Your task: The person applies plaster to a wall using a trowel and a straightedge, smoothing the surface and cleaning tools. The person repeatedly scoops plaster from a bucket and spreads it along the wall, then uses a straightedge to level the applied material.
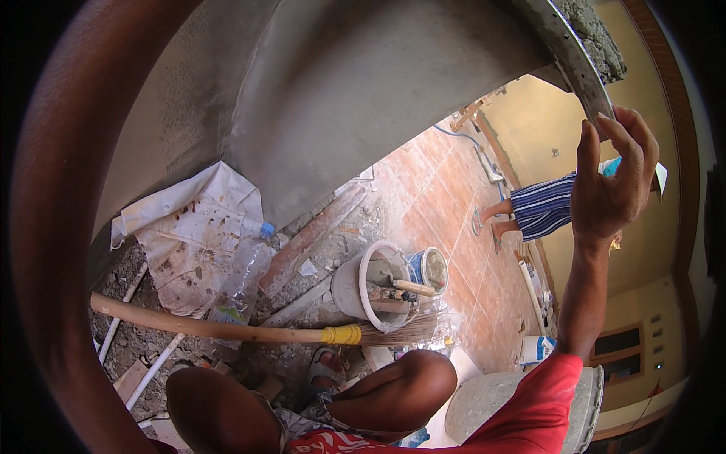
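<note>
At upper right my right hand (616, 181) has its bent fingers on the lower end of a perforated metal edge strip (575, 57), gripping it. Rough wet mortar (594, 38) sits along the strip's outer side, beside a smooth grey plastered surface (378, 91). My left arm (57, 250) rises along the left edge, and its hand is out of view. Below, my bare knees are bent above the debris-strewn ground.
A broom (212, 325) lies across debris by a plastic bottle (246, 280), a dirty sheet (185, 234), pipes and boards. Buckets (348, 291) hold tools; a large tub (484, 412) is at lower right. Another person (544, 204) stands on the tiled floor (427, 189) beyond.
</note>
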Demonstrator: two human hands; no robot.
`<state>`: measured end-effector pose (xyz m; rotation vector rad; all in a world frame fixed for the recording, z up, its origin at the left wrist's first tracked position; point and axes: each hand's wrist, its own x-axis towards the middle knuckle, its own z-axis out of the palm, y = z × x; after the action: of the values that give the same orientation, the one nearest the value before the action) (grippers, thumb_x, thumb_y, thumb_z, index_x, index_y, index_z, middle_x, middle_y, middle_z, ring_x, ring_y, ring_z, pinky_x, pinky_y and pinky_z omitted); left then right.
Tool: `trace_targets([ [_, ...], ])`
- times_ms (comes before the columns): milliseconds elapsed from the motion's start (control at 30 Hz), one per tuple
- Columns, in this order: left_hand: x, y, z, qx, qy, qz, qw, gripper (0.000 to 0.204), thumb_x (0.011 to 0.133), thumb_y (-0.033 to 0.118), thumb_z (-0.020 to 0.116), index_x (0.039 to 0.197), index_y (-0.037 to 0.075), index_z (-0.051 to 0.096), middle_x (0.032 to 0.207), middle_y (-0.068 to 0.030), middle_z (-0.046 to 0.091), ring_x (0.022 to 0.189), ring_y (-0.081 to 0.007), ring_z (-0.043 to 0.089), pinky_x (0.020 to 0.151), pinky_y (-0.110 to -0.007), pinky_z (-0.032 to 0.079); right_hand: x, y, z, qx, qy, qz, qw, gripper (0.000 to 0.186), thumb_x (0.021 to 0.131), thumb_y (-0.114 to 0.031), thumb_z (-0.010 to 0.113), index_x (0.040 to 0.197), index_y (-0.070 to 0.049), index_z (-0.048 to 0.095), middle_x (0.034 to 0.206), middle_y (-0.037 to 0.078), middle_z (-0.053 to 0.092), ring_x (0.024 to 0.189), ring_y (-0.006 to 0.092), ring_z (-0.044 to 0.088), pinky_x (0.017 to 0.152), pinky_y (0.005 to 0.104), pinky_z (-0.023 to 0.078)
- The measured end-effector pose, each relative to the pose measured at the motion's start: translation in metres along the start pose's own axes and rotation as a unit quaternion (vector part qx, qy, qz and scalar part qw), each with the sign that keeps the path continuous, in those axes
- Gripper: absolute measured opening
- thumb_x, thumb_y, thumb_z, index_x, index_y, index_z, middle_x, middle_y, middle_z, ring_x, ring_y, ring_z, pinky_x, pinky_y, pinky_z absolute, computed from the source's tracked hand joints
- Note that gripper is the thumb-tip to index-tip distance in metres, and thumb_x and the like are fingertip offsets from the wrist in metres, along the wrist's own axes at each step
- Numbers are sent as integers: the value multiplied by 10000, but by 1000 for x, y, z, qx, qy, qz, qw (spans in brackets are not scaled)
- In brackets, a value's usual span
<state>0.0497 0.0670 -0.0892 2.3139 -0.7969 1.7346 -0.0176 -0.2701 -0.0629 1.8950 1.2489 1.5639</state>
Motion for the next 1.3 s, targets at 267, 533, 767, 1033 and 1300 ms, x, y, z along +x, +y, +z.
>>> trace_targets([
  [267,-10,10,-10,26,23,41,999,37,799,8,671,820,35,656,860,-130,689,791,-239,658,731,-371,530,0,-3,2,-24,5,-7,1000,208,809,-61,755,996,-79,665,1129,137,645,1061,254,644,849,369,561],
  [533,-9,9,-9,0,16,27,1000,53,799,-1,666,830,41,660,890,-132,688,820,-239,657,742,-364,531,-1,-2,4,-7,6,7,1000,195,816,-79,753,989,-74,664,1127,137,646,1061,255,644,862,374,554],
  [767,-1,8,-4,-10,-14,-38,999,45,816,8,646,811,53,652,873,-122,682,810,-245,653,731,-365,526,2,-2,2,-5,17,0,1000,193,791,-37,746,965,-68,669,1102,137,646,1016,247,643,843,362,542],
  [1033,0,7,-4,-58,-16,-43,997,84,833,-10,617,801,47,669,876,-131,691,785,-230,659,723,-349,542,1,1,3,0,10,2,1000,174,826,-52,736,982,-53,659,1129,158,642,1040,256,652,828,355,564],
  [1300,-2,11,-3,-23,2,-32,999,72,837,12,625,785,55,652,864,-114,684,787,-220,650,733,-347,536,3,4,-1,1,5,-10,1000,179,826,-40,732,988,-42,656,1118,159,642,1024,245,655,802,340,568],
])
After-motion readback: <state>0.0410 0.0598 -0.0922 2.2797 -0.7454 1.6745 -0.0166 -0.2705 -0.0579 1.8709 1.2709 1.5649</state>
